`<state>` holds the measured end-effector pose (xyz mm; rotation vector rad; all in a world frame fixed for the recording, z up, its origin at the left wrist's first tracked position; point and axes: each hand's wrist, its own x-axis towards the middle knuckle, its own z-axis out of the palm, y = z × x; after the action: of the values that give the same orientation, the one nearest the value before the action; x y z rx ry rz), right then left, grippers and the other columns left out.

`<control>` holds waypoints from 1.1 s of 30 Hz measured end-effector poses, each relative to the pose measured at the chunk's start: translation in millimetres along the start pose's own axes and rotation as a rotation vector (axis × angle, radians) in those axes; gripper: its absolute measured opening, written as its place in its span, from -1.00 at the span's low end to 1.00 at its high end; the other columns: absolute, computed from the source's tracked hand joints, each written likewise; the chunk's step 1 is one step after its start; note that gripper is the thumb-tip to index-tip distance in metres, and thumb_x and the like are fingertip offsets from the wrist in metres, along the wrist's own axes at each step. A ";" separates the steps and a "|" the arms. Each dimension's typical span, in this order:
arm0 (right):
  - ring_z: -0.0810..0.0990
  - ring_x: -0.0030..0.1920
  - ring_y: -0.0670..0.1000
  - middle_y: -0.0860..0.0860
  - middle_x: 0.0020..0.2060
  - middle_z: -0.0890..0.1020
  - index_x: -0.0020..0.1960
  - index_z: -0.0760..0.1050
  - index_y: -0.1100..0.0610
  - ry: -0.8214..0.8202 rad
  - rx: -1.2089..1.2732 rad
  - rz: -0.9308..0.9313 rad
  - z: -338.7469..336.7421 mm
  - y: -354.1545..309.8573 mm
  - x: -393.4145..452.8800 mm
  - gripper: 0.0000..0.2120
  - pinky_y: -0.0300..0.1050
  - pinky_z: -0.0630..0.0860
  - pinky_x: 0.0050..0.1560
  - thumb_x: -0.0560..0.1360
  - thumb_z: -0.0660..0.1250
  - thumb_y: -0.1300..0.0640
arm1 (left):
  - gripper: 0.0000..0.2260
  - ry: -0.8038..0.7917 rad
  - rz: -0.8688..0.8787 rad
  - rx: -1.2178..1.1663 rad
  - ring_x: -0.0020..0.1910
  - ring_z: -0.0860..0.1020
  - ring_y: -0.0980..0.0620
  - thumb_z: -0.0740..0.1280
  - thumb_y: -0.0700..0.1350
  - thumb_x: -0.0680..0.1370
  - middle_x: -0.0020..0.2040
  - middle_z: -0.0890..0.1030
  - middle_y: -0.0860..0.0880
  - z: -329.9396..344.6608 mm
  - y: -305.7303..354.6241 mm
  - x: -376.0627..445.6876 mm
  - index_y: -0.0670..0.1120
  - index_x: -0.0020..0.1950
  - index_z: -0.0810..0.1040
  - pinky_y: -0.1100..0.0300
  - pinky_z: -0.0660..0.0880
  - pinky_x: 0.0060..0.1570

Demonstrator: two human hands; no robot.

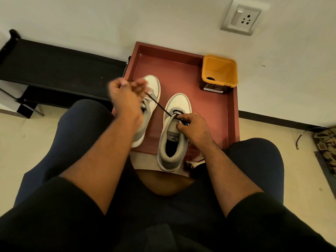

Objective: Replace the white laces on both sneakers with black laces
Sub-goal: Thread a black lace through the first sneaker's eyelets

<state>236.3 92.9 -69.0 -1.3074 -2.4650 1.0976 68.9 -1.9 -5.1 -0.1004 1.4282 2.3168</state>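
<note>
Two white-and-grey sneakers stand on a reddish-brown tray [200, 110]. The right sneaker [174, 142] has a black lace [160, 107] threaded through its lower eyelets. My right hand [194, 126] pinches the lace at the sneaker's tongue. A taut strand of the lace runs up and left to my left hand [127, 95], which is raised, blurred and curled round the lace end. The left sneaker [152, 88] lies partly hidden behind my left hand and forearm; its lacing cannot be seen.
A yellow square tub [219, 73] with something dark inside stands in the tray's far right corner. A black rack [60, 70] runs along the wall at left. My knees flank the tray. A wall socket [242, 16] is above, and a patterned cloth [327, 148] at far right.
</note>
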 end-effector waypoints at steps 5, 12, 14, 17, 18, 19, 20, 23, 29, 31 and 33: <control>0.49 0.16 -0.02 -0.16 0.03 0.55 0.16 0.59 -0.19 0.034 -0.079 0.026 -5.2 -2.0 -6.5 -0.69 0.16 0.40 0.25 0.44 0.33 0.00 | -0.73 0.558 0.596 0.233 -0.04 0.61 0.10 0.16 -0.07 0.64 0.05 0.59 -0.11 -59.2 45.6 95.7 -0.26 0.16 0.46 0.24 0.54 0.02; 0.44 0.20 -0.03 -0.06 0.13 0.43 0.35 0.48 0.01 0.050 0.064 0.015 -3.3 -2.5 -8.5 -0.52 -0.22 0.36 0.23 0.44 0.39 0.18 | -0.51 -0.565 0.561 1.299 0.25 0.46 0.17 0.15 -0.34 0.57 0.19 0.51 -0.03 -15.6 -32.7 -1.9 -0.09 0.49 0.26 0.23 0.39 0.27; 0.45 0.21 -0.03 0.01 0.23 0.45 0.40 0.42 0.05 0.046 0.116 0.028 -3.6 -4.2 -11.4 -0.46 -0.27 0.36 0.20 0.44 0.38 0.22 | -0.52 -0.885 0.542 1.777 0.45 0.29 -0.11 0.16 -0.23 0.59 0.34 0.47 -0.13 -13.7 -60.6 -14.7 -0.03 0.51 0.24 -0.05 0.07 0.49; 0.49 0.26 0.03 0.01 0.32 0.43 0.44 0.34 -0.01 0.045 0.170 0.071 -3.2 -5.2 -15.1 -0.41 0.03 0.48 0.28 0.44 0.37 0.13 | -0.78 -0.897 0.494 1.906 0.17 0.54 -0.11 0.17 -0.13 0.59 0.06 0.63 -0.11 -9.5 -64.2 -14.7 -0.06 0.14 0.57 -0.06 0.00 0.50; 0.51 0.25 0.04 0.00 0.33 0.44 0.45 0.32 -0.05 0.043 0.176 0.074 -2.3 -2.2 -15.2 -0.39 0.08 0.51 0.25 0.42 0.36 0.06 | -0.83 -0.859 0.470 1.835 0.05 0.58 -0.12 0.20 -0.16 0.58 -0.05 0.64 -0.11 -10.2 -62.2 -11.7 -0.06 -0.01 0.60 -0.03 0.14 0.46; 0.54 0.22 0.04 -0.03 0.32 0.45 0.44 0.31 -0.10 0.042 0.176 0.074 -1.6 2.9 -14.6 -0.37 0.11 0.53 0.21 0.38 0.34 -0.02 | -0.84 -0.792 0.460 1.737 -0.03 0.59 -0.13 0.22 -0.21 0.55 -0.13 0.63 -0.12 -11.2 -56.7 -9.8 -0.08 -0.12 0.59 -0.02 0.33 0.33; 0.56 0.19 0.05 -0.06 0.31 0.47 0.43 0.30 -0.13 0.043 0.171 0.078 -2.2 6.2 -14.0 -0.36 0.12 0.55 0.18 0.35 0.32 -0.08 | -0.83 -0.679 0.457 1.605 -0.10 0.58 -0.13 0.22 -0.25 0.53 -0.19 0.61 -0.12 -13.3 -49.2 -6.2 -0.11 -0.18 0.57 -0.01 0.46 0.13; 0.53 0.23 0.04 -0.03 0.31 0.48 0.44 0.30 -0.10 0.071 0.151 0.109 -8.1 0.0 -14.8 -0.41 0.12 0.53 0.22 0.45 0.36 0.01 | -0.80 -0.398 0.550 1.345 -0.20 0.51 -0.02 0.19 -0.29 0.57 -0.17 0.61 -0.10 -20.1 -21.1 -0.1 -0.19 -0.10 0.60 0.08 0.47 -0.14; 0.49 0.25 0.01 0.02 0.29 0.49 0.45 0.34 0.03 0.072 0.146 0.130 -8.2 2.3 -15.0 -0.45 -0.04 0.47 0.26 0.51 0.40 0.03 | -0.91 -0.466 0.218 1.195 -0.22 0.57 0.00 0.27 -0.19 0.58 -0.12 0.63 -0.02 -14.6 -12.0 -10.5 -0.04 0.01 0.56 0.06 0.53 -0.16; 0.49 0.21 -0.03 -0.02 0.25 0.50 0.43 0.36 0.03 0.080 0.164 0.136 -7.4 0.9 -15.8 -0.45 -0.13 0.47 0.19 0.49 0.42 0.00 | -0.91 -0.584 -0.095 0.904 -0.38 0.55 0.00 0.31 -0.19 0.58 -0.22 0.63 -0.09 -8.6 2.2 -17.4 -0.07 0.06 0.56 0.09 0.52 -0.31; 0.51 0.13 -0.08 -0.10 0.14 0.52 0.34 0.45 0.05 0.133 0.213 0.117 -10.4 -4.7 -17.8 -0.57 -0.22 0.49 0.07 0.51 0.40 0.01 | -0.81 -0.799 -0.318 0.621 -0.29 0.62 -0.07 0.27 -0.24 0.60 -0.11 0.66 -0.19 -2.4 17.6 -25.7 -0.18 0.20 0.56 0.03 0.60 -0.19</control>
<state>248.6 83.2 -54.8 -1.4224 -2.1360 1.2180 85.2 -18.8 15.5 0.6491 1.4540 1.3193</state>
